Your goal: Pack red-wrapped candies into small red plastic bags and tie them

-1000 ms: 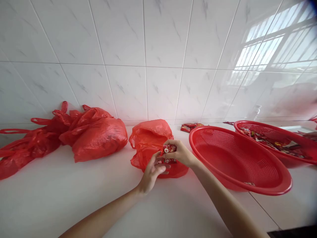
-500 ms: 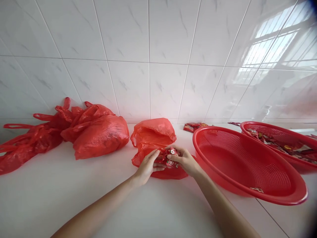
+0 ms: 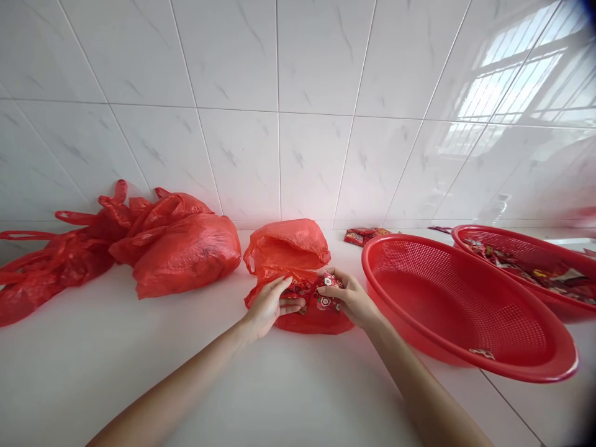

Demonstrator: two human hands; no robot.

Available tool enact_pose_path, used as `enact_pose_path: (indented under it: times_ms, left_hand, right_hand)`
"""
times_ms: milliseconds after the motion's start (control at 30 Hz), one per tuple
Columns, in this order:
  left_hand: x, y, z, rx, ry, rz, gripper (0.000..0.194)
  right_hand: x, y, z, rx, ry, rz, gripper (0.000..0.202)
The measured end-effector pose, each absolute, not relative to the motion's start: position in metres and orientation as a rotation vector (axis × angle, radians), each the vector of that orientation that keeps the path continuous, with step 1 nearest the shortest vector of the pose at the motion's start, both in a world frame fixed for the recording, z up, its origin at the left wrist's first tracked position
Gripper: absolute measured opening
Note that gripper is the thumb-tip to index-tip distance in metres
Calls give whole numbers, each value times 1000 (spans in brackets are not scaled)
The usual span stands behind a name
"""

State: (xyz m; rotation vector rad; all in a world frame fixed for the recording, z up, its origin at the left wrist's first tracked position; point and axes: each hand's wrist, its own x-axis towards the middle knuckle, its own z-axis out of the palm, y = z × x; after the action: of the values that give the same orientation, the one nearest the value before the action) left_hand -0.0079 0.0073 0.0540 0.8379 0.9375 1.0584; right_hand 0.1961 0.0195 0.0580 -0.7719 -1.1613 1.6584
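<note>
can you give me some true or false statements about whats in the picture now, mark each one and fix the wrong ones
1. The right hand holds a flowered red packet. True.
2. The left hand is inside the nearer basket. False: the left hand is over the open red bag.
3. The bulging red bag lies to the left of the open red bag. True.
4. The nearer basket is heaped with packets. False: only a small pale item shows in the nearer basket.
5. The farther basket holds many small packets. True.
</note>
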Motion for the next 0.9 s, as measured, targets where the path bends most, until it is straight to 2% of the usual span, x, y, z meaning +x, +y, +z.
enact_pose_path:
  times_ms: [267, 600, 900]
  left_hand:
    - [-17, 11, 63, 953, 986, 1013, 20]
    - [-26, 18, 61, 1058, 1133, 1010, 39]
    - [-27, 19, 57, 1282, 1213, 1039, 28]
  right_hand:
    - [202, 21, 61, -828, -1146, 1607, 39]
    - [202, 20, 62, -801, -1181, 1584, 32]
    - [202, 20, 61, -779, -1181, 1596, 32]
